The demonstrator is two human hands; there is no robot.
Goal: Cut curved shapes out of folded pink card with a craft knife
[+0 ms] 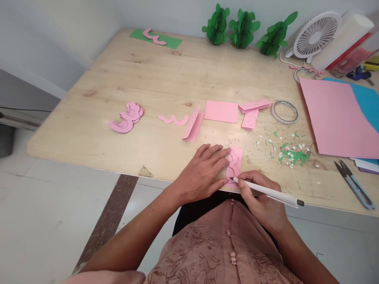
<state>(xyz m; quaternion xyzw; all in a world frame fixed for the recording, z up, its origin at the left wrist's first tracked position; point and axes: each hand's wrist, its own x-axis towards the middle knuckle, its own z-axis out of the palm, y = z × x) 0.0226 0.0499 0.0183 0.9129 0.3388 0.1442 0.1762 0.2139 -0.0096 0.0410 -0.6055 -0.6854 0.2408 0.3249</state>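
A white pen [268,191] is held in my right hand [266,201], its tip on a small pink paper strip [236,161] at the table's near edge. Dark curved lines run along the strip. My left hand [204,171] lies flat with fingers stretched out, pressing the strip's left side and covering part of it. Beyond my hands are a folded pink paper [194,125], a flat pink rectangle [220,111] and more folded pink pieces [254,108] with drawn curves. A wavy pink cutout [174,120] lies to their left.
Stacked pink cutouts [127,117] lie at left. To the right are a tape roll [284,112], paper scraps [294,155], thread snips [354,184] and pink sheets [340,118]. Green paper shapes [217,25], a white fan [317,35] and a green strip [171,42] stand or lie along the back.
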